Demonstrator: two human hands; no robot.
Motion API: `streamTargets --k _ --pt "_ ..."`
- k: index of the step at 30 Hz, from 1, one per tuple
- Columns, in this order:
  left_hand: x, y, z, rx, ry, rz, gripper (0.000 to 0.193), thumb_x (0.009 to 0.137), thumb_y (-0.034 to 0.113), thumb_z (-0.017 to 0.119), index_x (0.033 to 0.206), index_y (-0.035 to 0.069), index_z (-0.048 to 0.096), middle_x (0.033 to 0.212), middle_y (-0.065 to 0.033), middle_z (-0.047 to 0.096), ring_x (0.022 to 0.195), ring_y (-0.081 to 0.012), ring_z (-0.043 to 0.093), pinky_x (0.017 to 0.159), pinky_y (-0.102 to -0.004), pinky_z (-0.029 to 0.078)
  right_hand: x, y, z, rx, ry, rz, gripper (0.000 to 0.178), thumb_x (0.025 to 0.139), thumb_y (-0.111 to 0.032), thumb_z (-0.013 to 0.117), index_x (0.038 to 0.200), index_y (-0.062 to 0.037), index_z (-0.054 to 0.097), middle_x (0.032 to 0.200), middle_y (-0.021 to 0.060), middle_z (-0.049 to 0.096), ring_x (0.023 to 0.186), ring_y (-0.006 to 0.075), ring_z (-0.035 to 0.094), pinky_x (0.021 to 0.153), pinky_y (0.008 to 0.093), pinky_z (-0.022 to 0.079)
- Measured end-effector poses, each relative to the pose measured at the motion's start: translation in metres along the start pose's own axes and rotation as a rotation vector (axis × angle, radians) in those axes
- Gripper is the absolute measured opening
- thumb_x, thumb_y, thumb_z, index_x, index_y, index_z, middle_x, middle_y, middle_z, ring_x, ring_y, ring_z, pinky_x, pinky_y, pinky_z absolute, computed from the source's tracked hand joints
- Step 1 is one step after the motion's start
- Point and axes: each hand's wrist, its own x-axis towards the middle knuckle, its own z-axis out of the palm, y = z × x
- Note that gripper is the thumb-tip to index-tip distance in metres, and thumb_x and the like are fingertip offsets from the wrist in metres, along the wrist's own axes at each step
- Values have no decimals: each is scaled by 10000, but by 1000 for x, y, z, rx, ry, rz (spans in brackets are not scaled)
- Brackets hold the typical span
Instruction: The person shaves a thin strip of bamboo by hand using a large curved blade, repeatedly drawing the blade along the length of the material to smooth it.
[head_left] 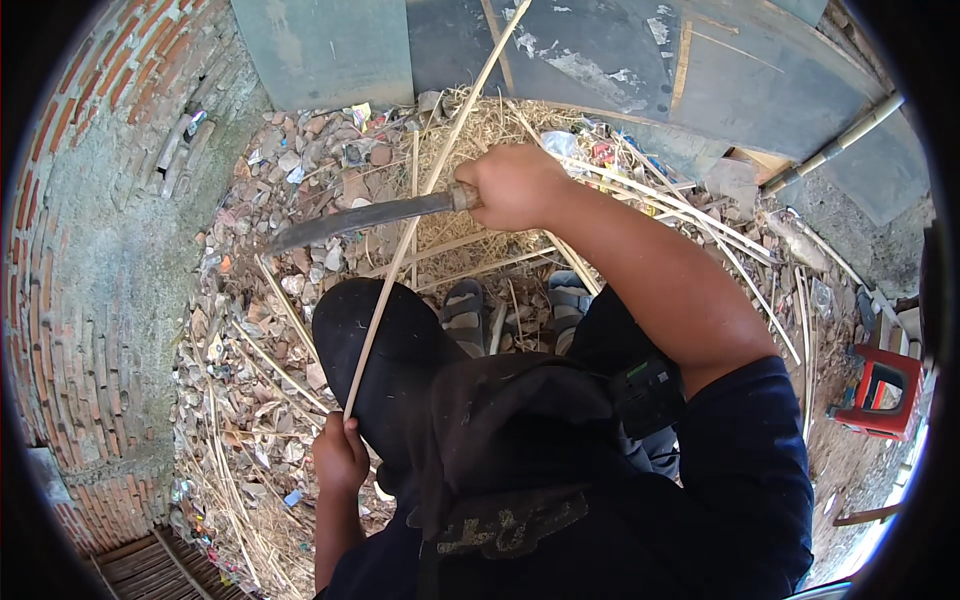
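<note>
One black-clad knee [340,310] at nine o'clock underlies a long, pale wooden strip [368,345] running seven to twelve. The dark-bladed knife [360,218] could cut the knee if it slips; the right hand [515,185] clasps its handle [466,196], the left hand [340,455] the strip's lower end.

From a dark-blue fabric short sleeve [750,450], the bare right arm [655,280], bent at the elbow, reaches forward, its right grip [515,188] curled into a fist. The bare left forearm [338,530] points forward, the left grip [338,460] pinched beside the black-clad left leg [338,330].
</note>
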Motion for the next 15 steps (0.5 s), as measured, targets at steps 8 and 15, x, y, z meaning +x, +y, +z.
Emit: streamTargets --k 8,15 --pt "0 0 1 4 14 -12 279 1036 228 443 880 3 497 624 -241 543 607 -484 565 534 -509 402 15 49 13 139 144 150 220 900 -270 579 1006 -106 679 872 136 684 851 322 686 785 470 546" --pt "-2 -3 8 -45 23 7 272 1035 219 441 876 4 488 627 -239 542 600 -472 567 528 -498 393 -1 13 7 1 136 -98 162 785 -222 644 885 -96 669 814 136 692 767 330 684 730 462 543"
